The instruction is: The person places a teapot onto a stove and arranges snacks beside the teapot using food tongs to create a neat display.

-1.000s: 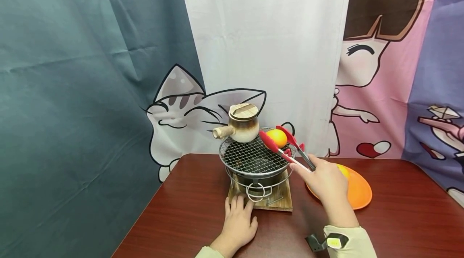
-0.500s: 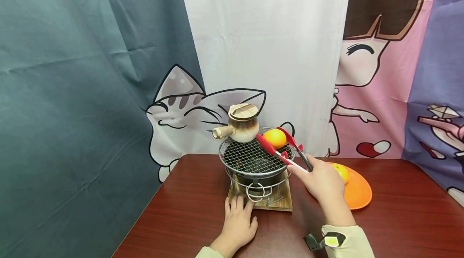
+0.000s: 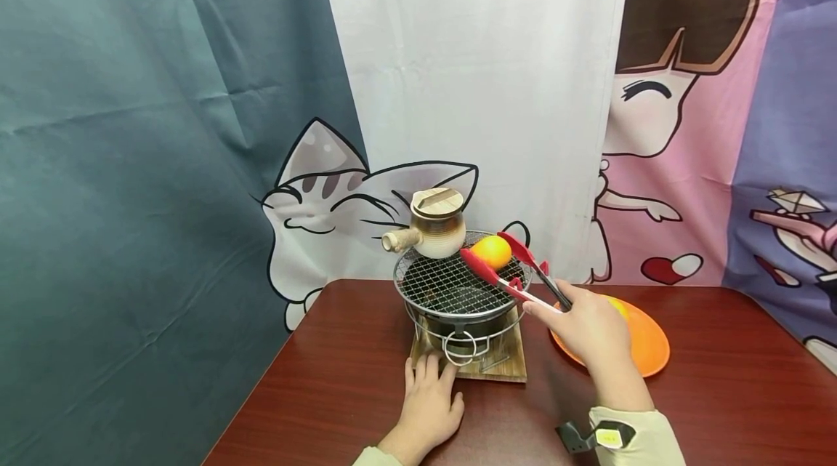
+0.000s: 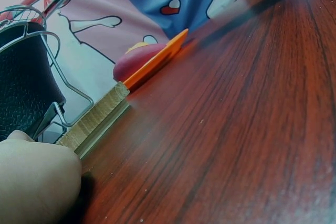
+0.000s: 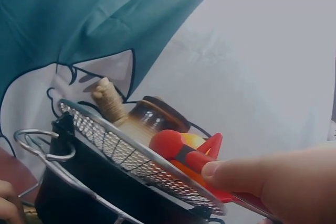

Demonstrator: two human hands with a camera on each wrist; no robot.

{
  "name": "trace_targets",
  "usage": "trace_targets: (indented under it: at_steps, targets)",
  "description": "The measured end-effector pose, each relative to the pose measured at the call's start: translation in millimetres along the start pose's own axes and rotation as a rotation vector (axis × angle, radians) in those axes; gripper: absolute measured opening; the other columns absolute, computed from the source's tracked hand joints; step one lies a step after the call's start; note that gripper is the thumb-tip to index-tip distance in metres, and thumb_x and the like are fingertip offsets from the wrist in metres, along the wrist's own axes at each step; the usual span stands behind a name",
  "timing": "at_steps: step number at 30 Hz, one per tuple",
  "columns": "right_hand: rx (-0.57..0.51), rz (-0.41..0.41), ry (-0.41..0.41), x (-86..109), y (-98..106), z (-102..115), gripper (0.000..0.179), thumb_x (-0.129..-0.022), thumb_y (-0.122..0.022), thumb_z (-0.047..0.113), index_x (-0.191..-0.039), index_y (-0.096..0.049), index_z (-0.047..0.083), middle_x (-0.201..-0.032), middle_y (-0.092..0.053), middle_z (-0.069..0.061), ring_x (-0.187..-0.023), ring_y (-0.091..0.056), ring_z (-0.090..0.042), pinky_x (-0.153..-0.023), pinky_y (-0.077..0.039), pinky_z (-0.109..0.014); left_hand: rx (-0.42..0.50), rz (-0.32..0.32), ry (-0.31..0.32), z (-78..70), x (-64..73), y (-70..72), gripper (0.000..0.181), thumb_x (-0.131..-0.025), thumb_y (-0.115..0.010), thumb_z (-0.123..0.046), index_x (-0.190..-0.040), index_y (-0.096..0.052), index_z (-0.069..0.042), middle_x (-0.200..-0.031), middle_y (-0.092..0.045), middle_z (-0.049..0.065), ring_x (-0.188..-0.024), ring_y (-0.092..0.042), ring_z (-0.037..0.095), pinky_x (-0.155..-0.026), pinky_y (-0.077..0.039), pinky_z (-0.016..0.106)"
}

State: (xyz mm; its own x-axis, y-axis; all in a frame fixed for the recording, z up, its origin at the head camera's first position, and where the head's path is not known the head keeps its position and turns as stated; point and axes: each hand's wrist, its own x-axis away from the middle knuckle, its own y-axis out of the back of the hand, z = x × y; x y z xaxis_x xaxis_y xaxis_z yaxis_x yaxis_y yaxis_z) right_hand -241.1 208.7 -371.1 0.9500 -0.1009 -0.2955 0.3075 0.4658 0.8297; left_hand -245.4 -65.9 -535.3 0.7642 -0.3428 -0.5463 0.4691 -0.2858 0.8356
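My right hand (image 3: pixel 591 328) holds a pair of red-tipped tongs (image 3: pixel 519 288) over the right side of the grill. An orange (image 3: pixel 492 253) sits between the tongs' red heads, at the right part of the wire grate (image 3: pixel 451 284); whether both heads press on it I cannot tell. The fingers of my left hand (image 3: pixel 428 400) lie extended on the front edge of the wooden board (image 3: pixel 510 371) beneath the black grill (image 5: pixel 105 171). On the grate's back left stands a lidded clay teapot (image 3: pixel 441 233) with a rope-wrapped side handle.
An orange plate (image 3: pixel 650 350) stands right of the grill, partly behind my right hand. It bears a yellow-orange fruit (image 3: pixel 617 306) and a reddish-purple rounded thing (image 4: pixel 134 61). A printed curtain (image 3: pixel 484 73) hangs behind the table (image 3: pixel 314 379).
The orange has shifted slightly left and nearer, and its outline has turned between the tongs' heads. My right hand moved a little left, then back right. The left hand stays put.
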Motion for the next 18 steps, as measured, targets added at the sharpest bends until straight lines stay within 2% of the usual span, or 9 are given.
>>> trace_targets:
  at_steps: [18]
  targets:
    - [0.001,0.008,0.018,3.7,13.6,-4.5,0.094,-0.081,-0.050,0.085,-0.145,-0.057,0.017,-0.130,-0.064,-0.023,-0.109,-0.062,-0.046,-0.075,-0.050,-0.057,0.011,0.004,0.000,-1.2,0.3,2.8,0.050,-0.081,-0.069,-0.026,-0.129,-0.058,-0.020,-0.130,-0.045,0.009,-0.127,-0.041,0.031,-0.103,-0.031,0.068]
